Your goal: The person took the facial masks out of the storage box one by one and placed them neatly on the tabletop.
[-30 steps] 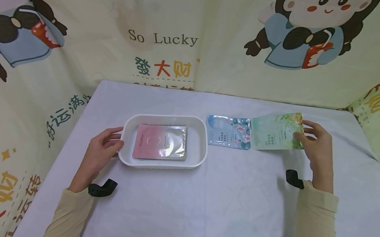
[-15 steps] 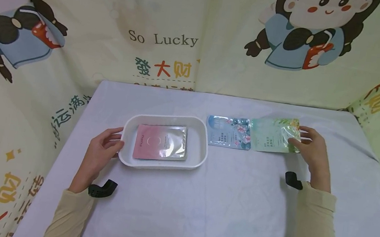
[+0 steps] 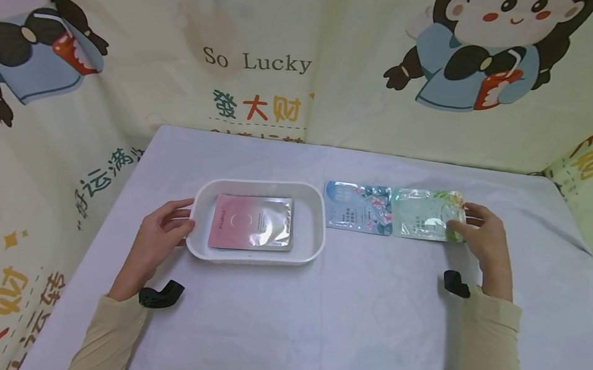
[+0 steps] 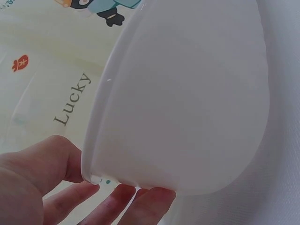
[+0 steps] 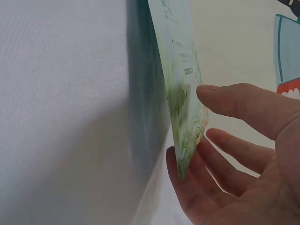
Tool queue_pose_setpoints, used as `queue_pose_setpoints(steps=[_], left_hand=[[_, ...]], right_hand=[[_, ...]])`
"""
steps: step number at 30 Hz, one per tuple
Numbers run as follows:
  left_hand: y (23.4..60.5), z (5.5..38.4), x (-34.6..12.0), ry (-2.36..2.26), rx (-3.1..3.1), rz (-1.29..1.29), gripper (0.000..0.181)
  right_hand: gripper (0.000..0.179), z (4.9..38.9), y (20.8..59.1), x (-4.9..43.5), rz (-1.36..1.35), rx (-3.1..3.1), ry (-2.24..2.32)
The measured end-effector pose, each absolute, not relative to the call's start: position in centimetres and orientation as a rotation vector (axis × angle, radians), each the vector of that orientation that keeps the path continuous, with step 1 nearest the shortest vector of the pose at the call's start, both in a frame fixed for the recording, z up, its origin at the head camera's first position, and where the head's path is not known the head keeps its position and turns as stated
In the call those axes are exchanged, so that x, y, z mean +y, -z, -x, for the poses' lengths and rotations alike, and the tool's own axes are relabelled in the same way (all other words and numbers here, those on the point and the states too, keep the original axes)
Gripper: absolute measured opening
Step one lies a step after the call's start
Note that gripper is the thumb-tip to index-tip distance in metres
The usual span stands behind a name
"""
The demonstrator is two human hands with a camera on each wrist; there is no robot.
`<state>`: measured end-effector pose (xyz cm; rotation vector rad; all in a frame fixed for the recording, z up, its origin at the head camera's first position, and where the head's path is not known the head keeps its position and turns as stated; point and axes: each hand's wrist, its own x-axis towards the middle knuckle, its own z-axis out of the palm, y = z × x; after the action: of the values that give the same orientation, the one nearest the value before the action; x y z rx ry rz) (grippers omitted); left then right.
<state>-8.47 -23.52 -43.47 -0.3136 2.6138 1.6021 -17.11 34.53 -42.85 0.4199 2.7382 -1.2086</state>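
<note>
In the head view my left hand holds the left end of a white plastic tray. The left wrist view shows the thumb at the rim and fingertips against the outer wall of the tray. A pink and silver sachet lies flat inside. My right hand pinches the right edge of a green sachet, thumb on its printed face and fingers behind. In the right wrist view the green sachet is seen nearly edge-on, close to the cloth. A blue flowered sachet lies just left of it.
A white cloth covers the table. Behind and at the sides hangs a cream curtain with cartoon figures and lettering. The tray's right end stands close beside the blue sachet.
My right hand has moved slightly left and towards me, lowering the green sachet until it lies nearly level beside the blue one. The left hand and tray have kept their place.
</note>
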Motion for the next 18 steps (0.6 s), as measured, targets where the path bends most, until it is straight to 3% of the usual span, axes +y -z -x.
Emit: queue_pose_setpoints(steps=[18], left_hand=[[43.37, 8.45, -23.38, -1.594, 2.633, 0.317, 0.051]], right_hand=[[0.064, 17.17, 42.96, 34.36, -0.473, 2.805, 1.163]])
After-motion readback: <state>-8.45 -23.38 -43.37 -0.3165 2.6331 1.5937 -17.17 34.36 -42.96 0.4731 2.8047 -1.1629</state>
